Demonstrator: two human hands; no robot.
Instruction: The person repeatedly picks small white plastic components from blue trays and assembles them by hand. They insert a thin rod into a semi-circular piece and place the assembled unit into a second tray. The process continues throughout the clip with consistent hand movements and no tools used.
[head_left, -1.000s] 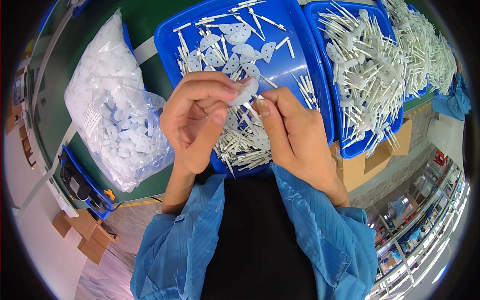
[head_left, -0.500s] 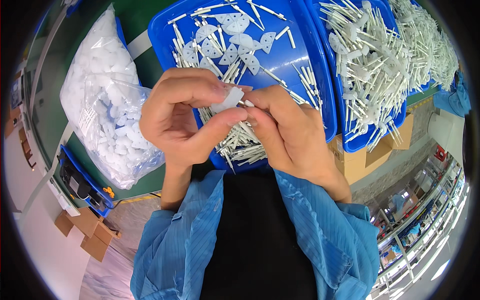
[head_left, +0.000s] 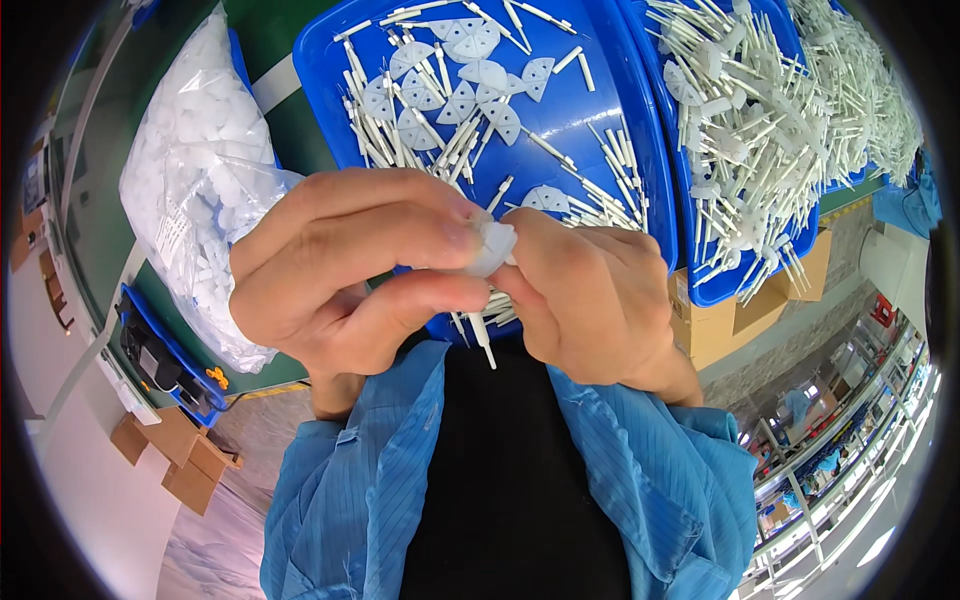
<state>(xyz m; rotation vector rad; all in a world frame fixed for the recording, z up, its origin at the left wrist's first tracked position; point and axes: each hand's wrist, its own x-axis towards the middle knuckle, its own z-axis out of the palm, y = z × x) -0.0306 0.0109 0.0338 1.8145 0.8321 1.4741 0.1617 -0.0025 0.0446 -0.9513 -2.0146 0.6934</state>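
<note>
Both of my hands meet in front of my chest, over the near edge of a blue tray (head_left: 640,130). My left hand (head_left: 350,265) is closed, pinching a translucent white fan-shaped plastic piece (head_left: 492,250) between thumb and fingers. Against that piece's right edge, my right hand (head_left: 595,295) is closed too, a small white end showing at its fingertips, apparently of a stick. A thin white stick (head_left: 483,340) points down from below the piece; its upper end is hidden. Loose fan-shaped pieces (head_left: 470,40) and many white sticks (head_left: 620,160) lie in the tray.
To the left, a clear plastic bag (head_left: 200,200) bulges with white pieces. A second blue tray (head_left: 705,290) at the right is heaped with sticks joined to white pieces (head_left: 740,150). Below it stands a cardboard box (head_left: 745,325). A black device (head_left: 150,360) sits at the left edge.
Both hands have come lower and nearer to me, with the fan-shaped piece turned between them. A white stick now shows pointing down below it. My left fingers cover more of the piece.
</note>
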